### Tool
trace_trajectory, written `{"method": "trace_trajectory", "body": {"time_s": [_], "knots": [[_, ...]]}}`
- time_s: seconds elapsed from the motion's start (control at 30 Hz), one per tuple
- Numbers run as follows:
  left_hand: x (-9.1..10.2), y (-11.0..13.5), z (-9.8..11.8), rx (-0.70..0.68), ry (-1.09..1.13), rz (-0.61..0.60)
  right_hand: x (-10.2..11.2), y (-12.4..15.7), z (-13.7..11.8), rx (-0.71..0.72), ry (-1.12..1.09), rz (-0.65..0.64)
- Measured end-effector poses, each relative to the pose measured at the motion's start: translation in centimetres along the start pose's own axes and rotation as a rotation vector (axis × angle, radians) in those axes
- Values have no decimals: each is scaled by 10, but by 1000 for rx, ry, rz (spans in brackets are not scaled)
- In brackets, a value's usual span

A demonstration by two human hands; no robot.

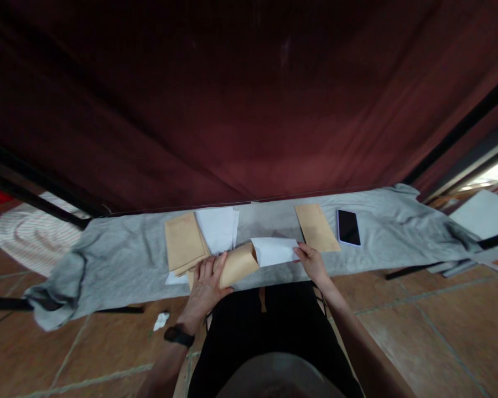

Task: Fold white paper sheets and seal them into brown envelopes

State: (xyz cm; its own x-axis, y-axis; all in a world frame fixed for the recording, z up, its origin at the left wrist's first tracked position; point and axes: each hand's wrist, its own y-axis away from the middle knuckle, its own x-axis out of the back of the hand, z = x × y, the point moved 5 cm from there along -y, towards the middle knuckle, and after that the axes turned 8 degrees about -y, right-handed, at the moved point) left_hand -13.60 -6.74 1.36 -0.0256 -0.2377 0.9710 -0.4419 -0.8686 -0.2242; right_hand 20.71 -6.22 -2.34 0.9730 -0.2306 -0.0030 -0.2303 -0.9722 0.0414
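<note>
My left hand [207, 284] grips a brown paper envelope [239, 265], its fingers across the top and its thumb along the near side. The envelope's mouth gapes to the right. A folded white sheet of paper [274, 251] lies at that opening, its left end right at the envelope's edge; how far it reaches inside is hidden. Pinched at the sheet's right end are the closed fingers of my right hand [311, 262]. Behind my left hand rest a stack of brown envelopes [185, 237] and several white sheets [218, 229]. Another brown envelope [317, 228] lies flat beyond my right hand.
A dark-screened phone [348, 227] lies to the right on the grey cloth [120, 260] covering the narrow bench. Dark red fabric [249, 110] hangs along the far edge. Dark metal bars [465, 127] flank both sides. A crumpled white scrap [161, 320] is on the tiled floor.
</note>
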Motion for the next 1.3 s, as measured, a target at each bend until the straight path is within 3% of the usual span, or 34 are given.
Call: {"method": "trace_trajectory", "body": {"time_s": [0.33, 0.67, 0.83, 1.0, 1.3], "knots": [[-1, -1, 2, -18, -26, 15, -2, -8, -16, -38, 133, -209], [5, -7, 11, -34, -13, 43, -24, -3, -20, -37, 229, -223], [11, -12, 18, -46, 25, 79, -39, 5, -32, 104, 375, -190], [21, -18, 28, -46, 61, 117, -63, 16, -47, 227, 331, -224], [30, -27, 39, -80, 52, 143, -80, 17, -45, 78, 421, -212]]}}
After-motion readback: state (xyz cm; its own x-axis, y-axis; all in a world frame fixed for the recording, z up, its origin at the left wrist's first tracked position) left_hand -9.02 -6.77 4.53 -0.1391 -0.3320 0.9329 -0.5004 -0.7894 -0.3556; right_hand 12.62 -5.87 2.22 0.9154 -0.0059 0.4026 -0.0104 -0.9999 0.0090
